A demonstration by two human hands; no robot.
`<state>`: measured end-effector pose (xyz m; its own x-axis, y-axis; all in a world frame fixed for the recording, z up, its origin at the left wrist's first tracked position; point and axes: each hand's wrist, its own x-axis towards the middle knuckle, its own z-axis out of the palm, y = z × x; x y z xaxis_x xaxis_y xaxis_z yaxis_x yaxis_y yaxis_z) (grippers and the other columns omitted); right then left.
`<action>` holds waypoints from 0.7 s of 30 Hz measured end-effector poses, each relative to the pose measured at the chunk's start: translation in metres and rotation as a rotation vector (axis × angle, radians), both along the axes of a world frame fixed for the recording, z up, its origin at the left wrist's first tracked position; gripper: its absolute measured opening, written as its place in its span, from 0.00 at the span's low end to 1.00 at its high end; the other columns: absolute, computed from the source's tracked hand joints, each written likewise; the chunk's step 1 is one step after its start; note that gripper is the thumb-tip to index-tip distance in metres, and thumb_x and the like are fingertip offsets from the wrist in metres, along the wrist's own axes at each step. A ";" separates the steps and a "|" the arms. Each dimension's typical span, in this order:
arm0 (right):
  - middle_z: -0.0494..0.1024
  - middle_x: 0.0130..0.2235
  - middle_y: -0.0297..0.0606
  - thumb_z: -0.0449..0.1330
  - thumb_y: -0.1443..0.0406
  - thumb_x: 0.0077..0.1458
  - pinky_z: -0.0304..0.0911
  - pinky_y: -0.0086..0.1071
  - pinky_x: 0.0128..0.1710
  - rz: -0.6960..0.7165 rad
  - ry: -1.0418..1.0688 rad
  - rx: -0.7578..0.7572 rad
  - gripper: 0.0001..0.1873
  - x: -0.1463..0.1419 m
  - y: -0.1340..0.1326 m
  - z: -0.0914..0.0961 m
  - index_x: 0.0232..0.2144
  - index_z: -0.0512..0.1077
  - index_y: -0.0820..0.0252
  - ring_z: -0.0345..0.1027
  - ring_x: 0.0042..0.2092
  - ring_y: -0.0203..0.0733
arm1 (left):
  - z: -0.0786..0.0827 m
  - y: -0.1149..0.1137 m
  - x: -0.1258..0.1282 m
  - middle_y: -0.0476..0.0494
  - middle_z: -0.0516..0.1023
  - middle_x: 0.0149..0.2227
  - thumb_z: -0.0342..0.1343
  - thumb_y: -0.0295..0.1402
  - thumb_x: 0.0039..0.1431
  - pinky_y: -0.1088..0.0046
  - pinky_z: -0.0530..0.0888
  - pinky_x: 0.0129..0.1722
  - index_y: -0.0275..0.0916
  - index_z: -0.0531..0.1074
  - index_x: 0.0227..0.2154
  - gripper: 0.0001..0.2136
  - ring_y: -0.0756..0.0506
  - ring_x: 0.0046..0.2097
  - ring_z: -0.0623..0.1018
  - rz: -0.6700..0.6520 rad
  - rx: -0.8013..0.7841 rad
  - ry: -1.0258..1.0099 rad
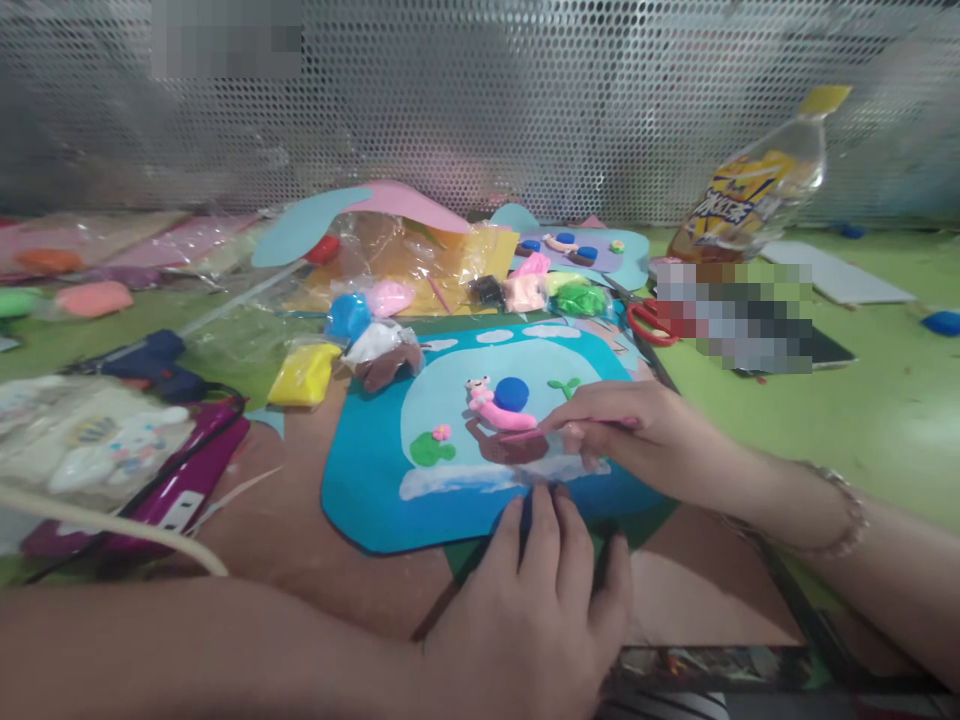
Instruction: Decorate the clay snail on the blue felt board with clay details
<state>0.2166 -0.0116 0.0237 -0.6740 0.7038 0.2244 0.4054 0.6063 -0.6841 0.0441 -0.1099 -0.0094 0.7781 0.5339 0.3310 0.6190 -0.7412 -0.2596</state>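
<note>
A blue card picture (360,480) lies in front of me, with a pink clay snail (501,412) and its round blue shell (513,393) at the middle. Under the snail is a patch of brown clay (499,443). My right hand (622,425) pinches a thin pink modelling tool (525,436), its tip against the brown clay. My left hand (536,590) lies with fingers spread on the card's lower edge. Green clay pieces (431,450) and a white clay strip (465,482) are stuck on the card.
Bagged clay lumps (382,355), a yellow packet (304,374) and red-handled scissors (652,322) lie behind the card. A tilted drink bottle (750,185) stands at the back right. At left are a blue glue gun (154,362) and a purple case (180,490). Perforated metal (450,110) borders the back.
</note>
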 end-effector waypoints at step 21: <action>0.75 0.31 0.36 0.50 0.66 0.60 0.65 0.24 0.28 0.031 -0.020 -0.025 0.11 0.000 0.001 0.000 0.40 0.72 0.61 0.68 0.27 0.30 | 0.001 -0.001 -0.001 0.27 0.73 0.46 0.44 0.46 0.60 0.58 0.68 0.44 0.35 0.63 0.51 0.23 0.34 0.47 0.73 0.011 0.004 -0.013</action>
